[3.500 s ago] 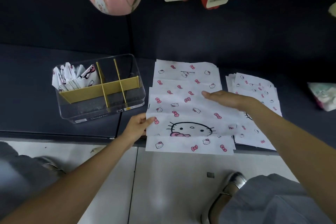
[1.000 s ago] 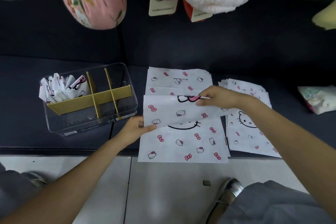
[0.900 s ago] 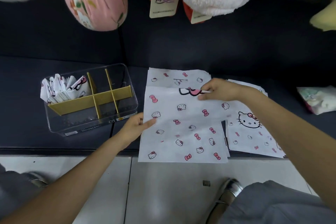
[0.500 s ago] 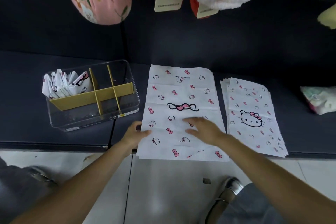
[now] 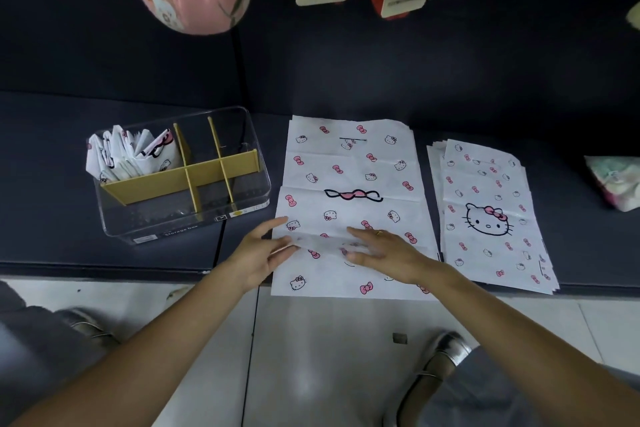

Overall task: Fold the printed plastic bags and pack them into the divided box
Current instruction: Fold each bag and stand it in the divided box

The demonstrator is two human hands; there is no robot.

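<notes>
Plenty left to do. Presses down on a white plastic bag with pink bows and little cat faces, spread long and flat in the middle of the dark table. Hangs the bag's near end a little over the table's front edge.

Uses the left hand at the bag's near left side and the right hand just beside it, on the near middle. Lays the fingers of both hands straight and spread on the plastic, curled round nothing. Looks like smoothing the bag, ready for a fold.

Just to the right, apart from the bag: a stack of the same white printed bags, not folded yet. To the left: a clear plastic box with yellow dividers, with small folded bags standing packed in the far left space only.

Could go wrong in a few ways. Could slip, since thin plastic slides easily and the near end hangs off the edge; might pull the whole bag down to the floor. Could fold crooked if one hand pushes harder than the other. Could pop open again if air stays trapped inside. Could end up too fat to fit a small space in the box. Could also bump the stack with the right arm and knock it out of line.
</notes>
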